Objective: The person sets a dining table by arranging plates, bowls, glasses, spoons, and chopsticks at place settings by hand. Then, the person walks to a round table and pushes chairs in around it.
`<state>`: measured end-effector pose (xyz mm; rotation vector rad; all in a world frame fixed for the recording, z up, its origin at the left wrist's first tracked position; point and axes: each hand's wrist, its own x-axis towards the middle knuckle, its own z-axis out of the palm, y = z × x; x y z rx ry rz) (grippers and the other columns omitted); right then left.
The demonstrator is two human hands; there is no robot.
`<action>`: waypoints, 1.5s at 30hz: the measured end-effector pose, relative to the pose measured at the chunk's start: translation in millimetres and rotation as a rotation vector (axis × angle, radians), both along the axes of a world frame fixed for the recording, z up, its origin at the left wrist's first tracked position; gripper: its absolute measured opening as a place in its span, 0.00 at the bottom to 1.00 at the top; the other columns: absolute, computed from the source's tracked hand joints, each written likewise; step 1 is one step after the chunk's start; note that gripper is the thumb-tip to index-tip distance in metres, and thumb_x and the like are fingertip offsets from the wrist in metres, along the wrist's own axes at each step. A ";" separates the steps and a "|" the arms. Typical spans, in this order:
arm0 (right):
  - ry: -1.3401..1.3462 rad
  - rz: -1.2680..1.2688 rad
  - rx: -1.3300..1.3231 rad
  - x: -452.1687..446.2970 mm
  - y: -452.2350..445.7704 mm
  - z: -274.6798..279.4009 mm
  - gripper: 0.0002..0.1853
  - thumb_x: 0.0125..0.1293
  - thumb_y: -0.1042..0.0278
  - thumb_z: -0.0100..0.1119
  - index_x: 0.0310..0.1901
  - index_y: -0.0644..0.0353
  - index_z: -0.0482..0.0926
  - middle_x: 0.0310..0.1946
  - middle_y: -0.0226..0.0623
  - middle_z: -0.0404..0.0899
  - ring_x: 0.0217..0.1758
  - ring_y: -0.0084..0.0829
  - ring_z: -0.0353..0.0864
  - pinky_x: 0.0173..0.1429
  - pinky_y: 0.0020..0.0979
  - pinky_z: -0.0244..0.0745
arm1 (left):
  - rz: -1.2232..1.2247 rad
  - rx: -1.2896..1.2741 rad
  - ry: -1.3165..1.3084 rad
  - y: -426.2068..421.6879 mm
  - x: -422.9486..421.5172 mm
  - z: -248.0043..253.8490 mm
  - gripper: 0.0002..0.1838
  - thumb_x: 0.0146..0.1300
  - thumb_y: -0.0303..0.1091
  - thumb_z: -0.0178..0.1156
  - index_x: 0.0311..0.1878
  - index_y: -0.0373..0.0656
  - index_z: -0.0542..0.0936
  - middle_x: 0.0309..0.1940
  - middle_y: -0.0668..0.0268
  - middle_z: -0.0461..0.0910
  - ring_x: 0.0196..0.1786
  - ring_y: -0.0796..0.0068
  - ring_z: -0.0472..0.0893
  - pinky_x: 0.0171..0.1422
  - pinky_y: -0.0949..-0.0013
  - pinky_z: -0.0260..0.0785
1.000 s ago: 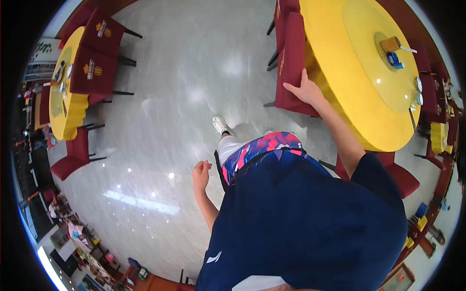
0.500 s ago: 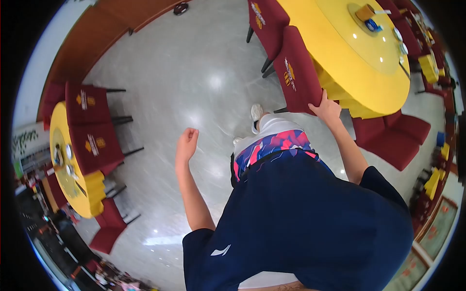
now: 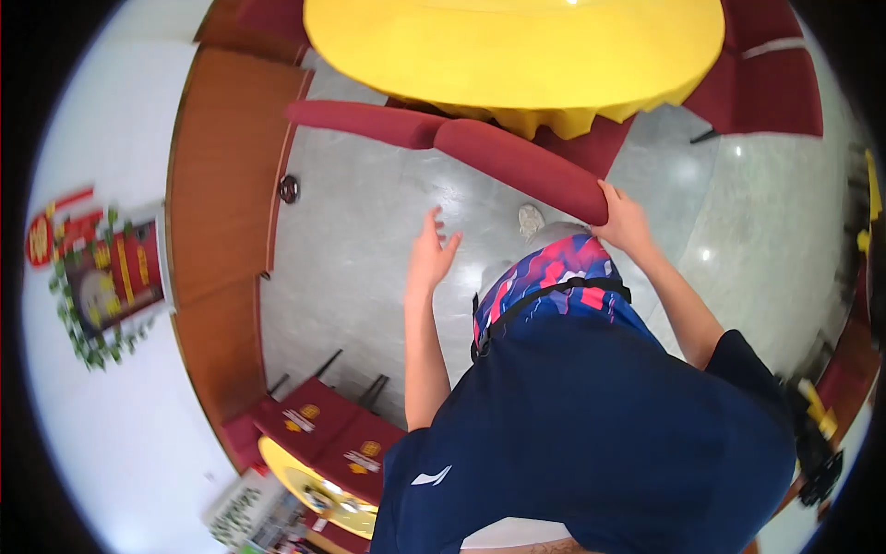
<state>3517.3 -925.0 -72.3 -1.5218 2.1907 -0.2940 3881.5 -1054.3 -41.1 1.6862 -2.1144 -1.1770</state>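
My right hand (image 3: 623, 220) grips the right end of a dark red chair's backrest (image 3: 521, 168), its fingers over the top edge. A second red chair (image 3: 369, 122) stands beside it on the left. Both chairs are at the near side of a table with a yellow cloth (image 3: 517, 51). My left hand (image 3: 432, 251) is raised over the grey floor, fingers apart, with nothing in it.
More red chairs (image 3: 771, 88) stand at the upper right. At the lower left, red chairs (image 3: 318, 420) surround another yellow table (image 3: 286, 466). A brown wood-panelled wall (image 3: 221, 175) runs along the left, with a small dark round object (image 3: 290, 189) near its base.
The view has turned left, so the yellow table now lies ahead. My right hand has stayed on the chair's backrest. My left hand has moved nearer the chairs, and its fingers have spread.
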 end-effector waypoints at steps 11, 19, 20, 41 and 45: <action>0.039 -0.296 -0.018 -16.9 -11.4 20.1 0.42 0.41 0.65 0.74 0.64 0.50 0.72 0.62 0.45 0.75 0.56 0.51 0.81 0.57 0.45 0.81 | -0.531 -0.407 -0.705 -164.2 -116.8 29.3 0.46 0.49 0.25 0.70 0.74 0.42 0.63 0.56 0.50 0.71 0.57 0.48 0.73 0.56 0.55 0.70; 0.061 -0.558 0.150 -58.2 -49.8 18.6 0.42 0.42 0.67 0.75 0.65 0.43 0.72 0.55 0.45 0.76 0.51 0.52 0.82 0.53 0.48 0.81 | -0.887 -0.808 -0.327 -239.4 -170.2 10.7 0.37 0.47 0.31 0.73 0.65 0.45 0.73 0.65 0.50 0.69 0.67 0.51 0.68 0.65 0.51 0.64; 0.048 -0.528 0.210 -131.7 -75.6 39.8 0.43 0.40 0.68 0.75 0.65 0.42 0.72 0.55 0.45 0.76 0.53 0.52 0.81 0.54 0.47 0.81 | -0.950 -0.802 -0.265 -264.7 -239.5 27.5 0.40 0.45 0.34 0.76 0.65 0.46 0.72 0.68 0.50 0.68 0.70 0.51 0.67 0.68 0.50 0.63; 0.153 -0.358 0.519 -117.4 -71.0 94.4 0.38 0.40 0.69 0.75 0.60 0.42 0.80 0.46 0.36 0.86 0.52 0.43 0.84 0.54 0.43 0.80 | -1.141 -0.683 -0.055 -245.1 -214.3 8.5 0.18 0.43 0.29 0.72 0.40 0.42 0.79 0.39 0.59 0.79 0.47 0.59 0.80 0.52 0.57 0.70; 0.232 -0.305 0.451 -79.9 -25.1 97.6 0.36 0.42 0.69 0.75 0.60 0.42 0.80 0.47 0.36 0.85 0.52 0.43 0.83 0.55 0.43 0.80 | -1.119 -0.668 -0.070 -200.9 -177.9 9.5 0.22 0.40 0.29 0.72 0.43 0.43 0.78 0.42 0.60 0.77 0.51 0.59 0.76 0.53 0.56 0.66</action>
